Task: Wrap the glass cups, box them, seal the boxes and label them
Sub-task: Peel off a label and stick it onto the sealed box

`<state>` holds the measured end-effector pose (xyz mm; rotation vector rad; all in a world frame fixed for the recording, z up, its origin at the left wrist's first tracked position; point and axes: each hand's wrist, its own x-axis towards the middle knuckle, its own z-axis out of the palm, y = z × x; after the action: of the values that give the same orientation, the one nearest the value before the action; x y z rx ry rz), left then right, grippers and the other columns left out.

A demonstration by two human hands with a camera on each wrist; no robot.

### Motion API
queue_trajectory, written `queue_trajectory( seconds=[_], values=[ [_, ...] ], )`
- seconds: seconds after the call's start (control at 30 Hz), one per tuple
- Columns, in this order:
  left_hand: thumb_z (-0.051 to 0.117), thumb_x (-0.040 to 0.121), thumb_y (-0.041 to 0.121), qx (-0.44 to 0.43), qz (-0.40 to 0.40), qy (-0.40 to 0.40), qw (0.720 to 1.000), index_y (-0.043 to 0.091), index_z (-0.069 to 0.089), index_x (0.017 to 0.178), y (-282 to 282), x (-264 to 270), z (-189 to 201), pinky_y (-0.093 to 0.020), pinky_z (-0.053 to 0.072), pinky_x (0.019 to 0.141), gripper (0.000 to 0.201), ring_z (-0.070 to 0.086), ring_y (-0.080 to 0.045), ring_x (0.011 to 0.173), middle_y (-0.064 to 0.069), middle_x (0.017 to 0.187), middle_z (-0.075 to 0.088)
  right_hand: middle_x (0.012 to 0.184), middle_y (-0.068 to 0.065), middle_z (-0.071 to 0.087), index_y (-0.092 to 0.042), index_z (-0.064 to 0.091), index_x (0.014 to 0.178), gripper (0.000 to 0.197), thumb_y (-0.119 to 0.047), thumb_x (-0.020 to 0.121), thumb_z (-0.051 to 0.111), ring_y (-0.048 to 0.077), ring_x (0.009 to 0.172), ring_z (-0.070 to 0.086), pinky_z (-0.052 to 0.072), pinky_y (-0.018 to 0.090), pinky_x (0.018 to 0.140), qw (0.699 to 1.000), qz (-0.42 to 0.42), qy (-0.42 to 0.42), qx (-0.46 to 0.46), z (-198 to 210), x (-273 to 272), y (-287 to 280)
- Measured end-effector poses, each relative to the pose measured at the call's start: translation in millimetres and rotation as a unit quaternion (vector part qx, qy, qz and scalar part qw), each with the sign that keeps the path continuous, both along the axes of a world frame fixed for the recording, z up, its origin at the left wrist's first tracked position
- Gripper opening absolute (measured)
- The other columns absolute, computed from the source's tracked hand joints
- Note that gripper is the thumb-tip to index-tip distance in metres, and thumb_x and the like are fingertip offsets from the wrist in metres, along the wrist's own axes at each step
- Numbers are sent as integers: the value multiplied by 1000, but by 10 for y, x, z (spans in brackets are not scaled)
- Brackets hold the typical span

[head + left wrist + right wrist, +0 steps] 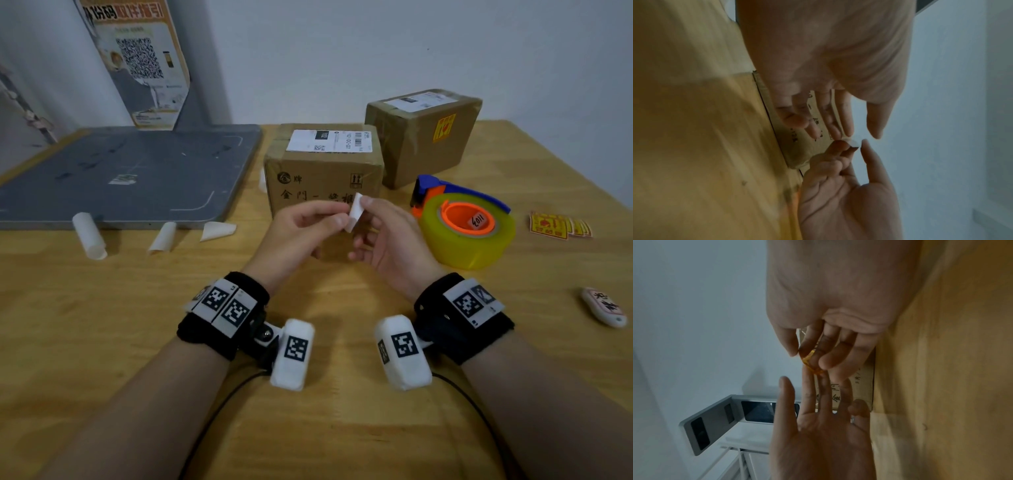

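Above the table, in front of the near cardboard box (308, 178), my two hands meet on a small sticker (354, 212). Its white back faces the head camera, and its yellow face (809, 361) shows in the right wrist view. My right hand (364, 209) pinches it between thumb and fingers. My left hand (339, 216) touches the sticker's edge with its fingertips, while its thumb (785, 382) stands a little apart. This box bears a white shipping label (329, 140) on top. A second taped box (424, 137) behind it carries a label and a yellow sticker.
A yellow tape dispenser (466, 226) sits right of my hands, with more yellow stickers (560, 224) and a white tag (604, 306) further right. Curled white backing papers (89, 234) lie at the left, in front of a grey board (130, 171). The wall is close behind.
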<state>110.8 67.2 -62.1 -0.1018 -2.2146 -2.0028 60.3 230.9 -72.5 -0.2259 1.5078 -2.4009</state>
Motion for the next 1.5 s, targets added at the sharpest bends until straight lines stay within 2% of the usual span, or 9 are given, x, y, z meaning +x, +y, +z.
queue_trajectory(
  seconds=[0.1,0.2,0.43,0.57,0.73,0.9,1.23,1.4,1.5],
  values=[
    [74,93,21,7,-1,4,1000,20,74,114,16,-8,-10,-31,50,70,21,71,-15,102,-1,111,77,79,4,67,-12,74,97,20,-31,94,69,16,59,55,52,30,48,999,34,11,10,-11,11,-2],
    [81,87,18,18,41,20,999,18,74,109,12,-34,-35,-31,53,69,23,73,-19,102,-3,109,77,89,5,67,-10,74,109,37,-36,82,75,15,61,56,52,27,48,998,61,16,15,-46,7,-5],
    [82,85,10,64,27,28,997,21,73,107,-25,-48,-57,-40,53,78,26,72,-18,101,-2,110,77,94,3,70,-14,72,107,33,-33,81,74,14,66,58,53,25,49,995,94,22,3,-63,2,22],
    [79,86,7,115,18,17,993,19,72,109,-48,-39,-57,-42,52,80,26,71,-21,102,-2,108,77,100,6,69,-12,70,120,50,-37,77,74,14,67,59,53,27,52,994,102,33,3,-56,20,26],
    [71,93,7,179,25,-17,983,18,69,117,-69,-46,-70,-35,56,74,27,72,-19,100,-4,110,76,76,-3,63,-18,73,116,23,-25,94,72,12,58,53,46,26,50,998,25,27,50,-39,-58,34],
    [61,100,12,227,43,-44,972,7,64,130,-98,-139,-66,-29,53,64,31,74,-19,93,-7,105,77,70,-3,57,-19,79,106,16,-27,92,77,11,55,47,38,25,49,991,-13,44,126,0,-176,-27],
    [56,103,11,190,76,-3,979,9,68,123,-188,-339,1,-29,54,63,24,73,-17,85,-8,103,78,58,-4,54,-16,79,100,10,-22,91,78,14,49,44,36,25,44,977,-48,134,158,66,-325,-185],
    [56,103,18,52,165,106,979,13,78,108,-170,-357,119,-28,56,58,23,74,-17,83,-3,94,80,51,-4,57,-15,77,97,4,-18,95,74,19,42,44,40,29,44,966,-86,191,152,85,-384,-228],
    [59,102,21,21,218,170,961,14,78,109,-185,-428,216,-22,52,58,21,69,-8,76,6,86,77,52,-7,59,-9,75,104,10,-15,97,71,18,41,44,43,28,42,965,-92,207,132,101,-391,-235]
  ],
)
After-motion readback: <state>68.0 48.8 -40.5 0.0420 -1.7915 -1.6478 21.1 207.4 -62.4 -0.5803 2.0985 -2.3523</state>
